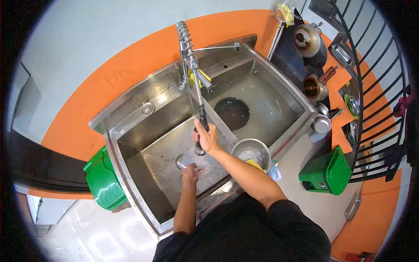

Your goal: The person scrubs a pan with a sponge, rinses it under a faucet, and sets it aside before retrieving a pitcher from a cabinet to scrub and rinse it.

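Observation:
My right hand (208,139) is wrapped round the black handle of a spray faucet (200,150), whose head points down into the left basin. The faucet's coiled metal neck rises from the back of the sink. My left hand (190,173) is low in the left basin (150,153), just below the spray head, with its fingers blurred amid the water. Right by those fingers is a round metal drain (180,162). I cannot tell whether the left hand holds anything.
Cloudy water fills the right basin (270,100), where a dark round thing (231,113) lies. A metal bowl (252,150) with something yellow stands on the sink's front rim. Green bins (104,179) flank the sink. Pots (307,40) and pans line a shelf at right, beside black railings (379,83).

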